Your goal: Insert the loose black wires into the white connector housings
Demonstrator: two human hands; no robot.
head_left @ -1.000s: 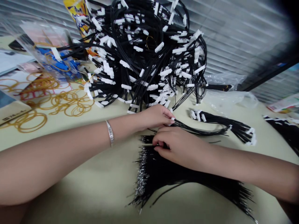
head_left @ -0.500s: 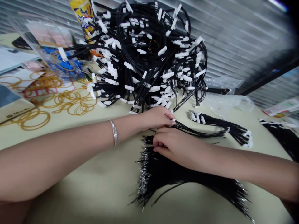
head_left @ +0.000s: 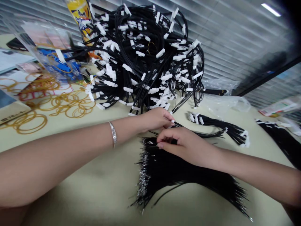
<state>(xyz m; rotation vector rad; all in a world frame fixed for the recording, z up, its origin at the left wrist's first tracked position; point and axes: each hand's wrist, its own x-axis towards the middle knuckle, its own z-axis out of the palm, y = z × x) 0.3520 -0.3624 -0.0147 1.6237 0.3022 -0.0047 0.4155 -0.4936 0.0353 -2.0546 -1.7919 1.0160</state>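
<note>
My left hand point(head_left: 158, 119) is closed in a pinch on a small white connector point(head_left: 172, 122), with black wires trailing from it to the right. Just below, my right hand point(head_left: 180, 142) has thumb and fingertips together over the upper left part of a pile of loose black wires point(head_left: 178, 169). A thin wire seems to be between those fingertips, near the pile's silvery metal ends. Right of my hands lies a bunch of finished-looking black cables point(head_left: 221, 124) with white connectors at both ends.
Behind my hands rises a large tangled heap of black cables point(head_left: 141, 62) with white connectors. Yellow rubber bands point(head_left: 68, 103) and a clear box point(head_left: 58, 62) holding blue pieces are at left. A yellow drink bottle point(head_left: 80, 18) stands behind. More black wires point(head_left: 279, 138) lie far right.
My right hand has shifted slightly right and lifted off the pile's end, uncovering more metal tips. My left hand keeps its pinch on the connector. The view has moved a little.
</note>
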